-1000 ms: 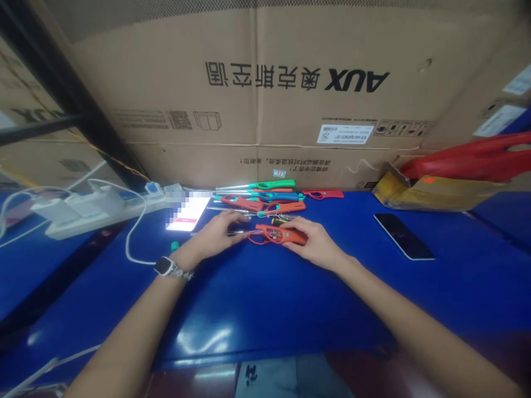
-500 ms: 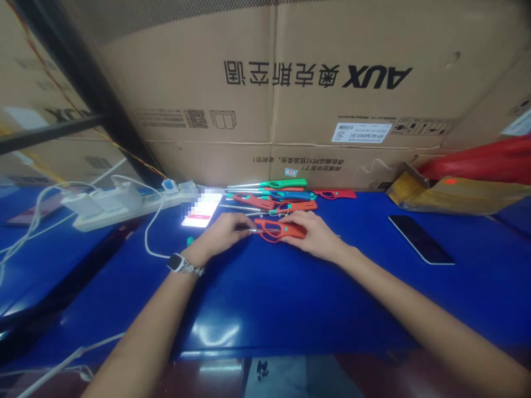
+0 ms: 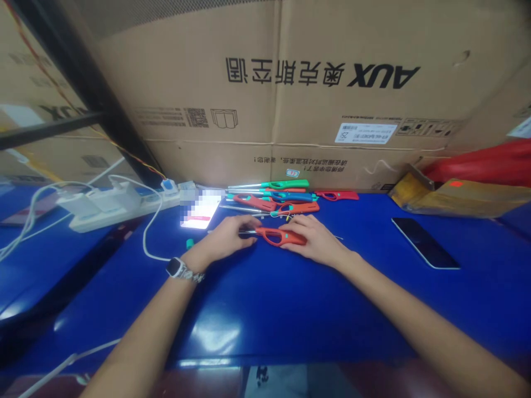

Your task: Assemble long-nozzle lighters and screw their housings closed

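Observation:
An orange long-nosed lighter (image 3: 290, 237) lies across between my hands, low over the blue table. My left hand (image 3: 226, 240) is closed round its metal tube near the front of the body. My right hand (image 3: 317, 241) grips the rear of the orange handle, with the fingertips on top and part of the handle hidden. Just behind lies a pile of similar lighters: a green one (image 3: 290, 184), a blue one (image 3: 294, 197) and orange ones (image 3: 301, 207). A thin pale wire (image 3: 280, 214) shows beside the pile. Left of my left wrist sits a small green piece (image 3: 189, 243).
A lit phone (image 3: 203, 213) lies left of the pile, beside a white power strip (image 3: 112, 210) with chargers and cables. A dark phone (image 3: 425, 243) and an open box (image 3: 468, 196) are on the right. Behind stands a large cardboard carton (image 3: 290, 121); a red lighter (image 3: 340, 195) lies near it.
My left hand has shifted slightly along the tube and its fingers have opened a little. The tube now lines up with the orange body, and the loop at its front looks tidier.

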A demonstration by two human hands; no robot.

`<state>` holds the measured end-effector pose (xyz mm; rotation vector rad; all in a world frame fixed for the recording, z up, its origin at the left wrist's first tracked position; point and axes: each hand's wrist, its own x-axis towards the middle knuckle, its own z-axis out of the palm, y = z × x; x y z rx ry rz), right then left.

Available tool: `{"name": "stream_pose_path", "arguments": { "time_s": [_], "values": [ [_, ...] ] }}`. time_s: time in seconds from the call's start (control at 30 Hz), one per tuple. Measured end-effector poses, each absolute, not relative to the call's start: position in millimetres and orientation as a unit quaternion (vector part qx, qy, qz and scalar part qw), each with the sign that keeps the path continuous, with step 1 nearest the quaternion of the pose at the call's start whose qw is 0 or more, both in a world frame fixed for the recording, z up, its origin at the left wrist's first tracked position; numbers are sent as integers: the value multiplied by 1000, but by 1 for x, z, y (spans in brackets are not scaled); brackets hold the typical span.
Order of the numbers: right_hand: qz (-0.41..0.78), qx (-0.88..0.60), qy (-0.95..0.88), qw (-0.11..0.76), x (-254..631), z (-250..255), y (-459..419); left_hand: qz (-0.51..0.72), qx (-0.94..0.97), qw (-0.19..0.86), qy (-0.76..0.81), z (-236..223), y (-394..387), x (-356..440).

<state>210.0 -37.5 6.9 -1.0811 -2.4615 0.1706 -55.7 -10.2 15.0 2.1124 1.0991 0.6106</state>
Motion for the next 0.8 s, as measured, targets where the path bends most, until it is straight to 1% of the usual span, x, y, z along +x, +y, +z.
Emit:
{"name": "stream_pose_path", "arguments": {
  "time_s": [0.2, 0.47, 0.67, 0.8],
  "values": [
    [57, -401, -888, 217, 204, 5, -36, 227, 820, 305, 427, 16, -11, -52],
    [53, -394, -895, 203, 205, 9, -37, 219, 852, 262, 397, 16, -10, -51],
    [33, -418, -884, 208, 204, 3, -40, 227, 867, 220, 385, 10, -5, -50],
    [43, -437, -874, 209, 202, 3, -41, 219, 865, 206, 402, 12, -8, -48]
  ]
}}
